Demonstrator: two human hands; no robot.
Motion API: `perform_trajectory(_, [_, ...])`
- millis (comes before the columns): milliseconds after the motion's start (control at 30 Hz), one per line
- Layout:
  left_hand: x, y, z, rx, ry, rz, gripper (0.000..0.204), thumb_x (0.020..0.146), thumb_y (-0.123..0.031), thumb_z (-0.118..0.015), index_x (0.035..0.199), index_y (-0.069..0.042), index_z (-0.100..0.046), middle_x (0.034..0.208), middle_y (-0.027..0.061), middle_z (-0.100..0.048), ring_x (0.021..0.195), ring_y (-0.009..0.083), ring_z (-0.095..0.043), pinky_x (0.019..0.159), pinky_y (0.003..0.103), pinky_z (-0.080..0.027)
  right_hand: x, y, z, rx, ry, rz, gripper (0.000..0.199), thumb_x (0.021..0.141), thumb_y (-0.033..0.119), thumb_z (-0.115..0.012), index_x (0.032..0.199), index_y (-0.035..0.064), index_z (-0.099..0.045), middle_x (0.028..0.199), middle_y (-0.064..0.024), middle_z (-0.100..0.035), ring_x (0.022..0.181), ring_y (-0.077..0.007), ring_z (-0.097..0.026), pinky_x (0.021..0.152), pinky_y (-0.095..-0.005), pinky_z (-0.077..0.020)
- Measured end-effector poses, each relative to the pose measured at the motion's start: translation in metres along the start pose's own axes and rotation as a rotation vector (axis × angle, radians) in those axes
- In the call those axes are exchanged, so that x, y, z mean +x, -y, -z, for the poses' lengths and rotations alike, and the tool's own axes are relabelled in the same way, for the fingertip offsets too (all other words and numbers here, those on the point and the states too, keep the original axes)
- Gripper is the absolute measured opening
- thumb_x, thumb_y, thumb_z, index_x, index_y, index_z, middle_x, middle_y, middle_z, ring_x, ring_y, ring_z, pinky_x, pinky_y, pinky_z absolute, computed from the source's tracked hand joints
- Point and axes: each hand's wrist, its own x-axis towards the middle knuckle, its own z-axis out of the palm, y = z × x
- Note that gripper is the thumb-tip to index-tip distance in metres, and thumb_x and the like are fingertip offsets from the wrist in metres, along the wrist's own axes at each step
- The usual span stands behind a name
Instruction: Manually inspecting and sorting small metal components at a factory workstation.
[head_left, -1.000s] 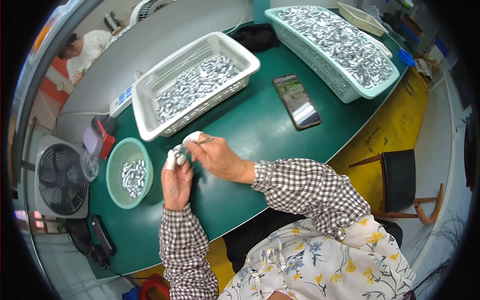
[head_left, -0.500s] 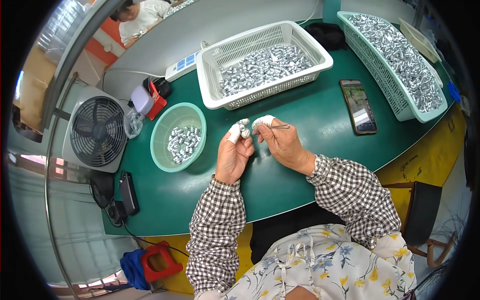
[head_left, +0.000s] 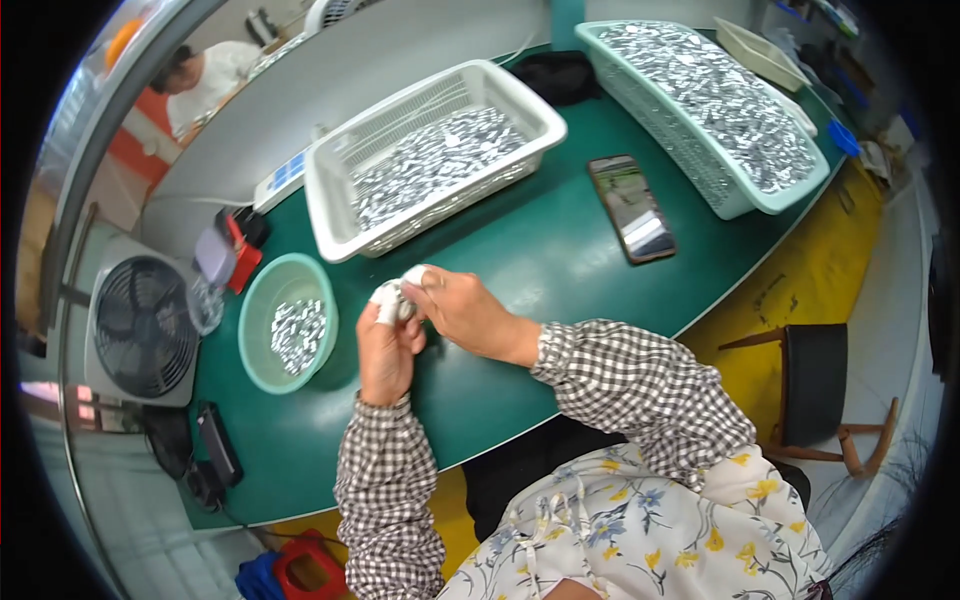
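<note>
My left hand (head_left: 387, 350), with white wraps on some fingertips, is closed around a small silver metal part (head_left: 405, 308). My right hand (head_left: 470, 312), also wrapped at a fingertip, meets it there in a pinch. A thin metal tool showed in these right fingers half a second ago; now the fingers and blur mostly hide it. Left of my hands stands a round light-green bowl (head_left: 331, 338) with loose silver metal pieces (head_left: 298, 335) in it. Beyond my hands, a white plastic basket (head_left: 335, 240) holds many more such pieces (head_left: 440, 160).
A pale green basket (head_left: 735, 205) heaped with silver pieces stands at the right. Between the baskets lies a phone (head_left: 632, 208). A fan (head_left: 147, 325), a black power adapter (head_left: 220, 445) and a red holder (head_left: 243, 265) sit at the left. Another person (head_left: 215, 85) is beyond the partition.
My right hand has closed in on my left, so their fingertips now meet. The whole view has shifted and turned, moving the table's things leftward in the picture.
</note>
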Motion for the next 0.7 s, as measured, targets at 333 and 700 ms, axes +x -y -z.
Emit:
perform_trajectory(333, [0.002,0.001,0.0,0.011,0.014,-0.024,0.022,0.092,-0.023,-0.041,0.1,-0.003,-0.048,0.077,0.0007,-0.05,0.057,0.0054,-0.045,0.041,0.018,-0.035,0.005,0.002,0.012,0.128,0.079,-0.108,0.011,0.084,0.008,-0.049,0.084,-0.003,-0.053,0.082,-0.0123,-0.056,0.069,-0.0245,-0.06,0.056,-0.0309,-0.0494])
perform_trajectory(700, [0.003,0.001,0.001,0.086,0.012,-0.008,0.024,0.093,-0.024,-0.038,0.105,-0.005,-0.045,0.076,-0.0011,-0.049,0.053,0.0042,-0.042,0.041,0.016,-0.033,0.002,-0.006,0.006,0.251,0.011,-0.098,0.015,0.087,0.009,-0.049,0.087,-0.0051,-0.053,0.078,-0.0125,-0.056,0.06,-0.0214,-0.059,0.052,-0.0297,-0.0484])
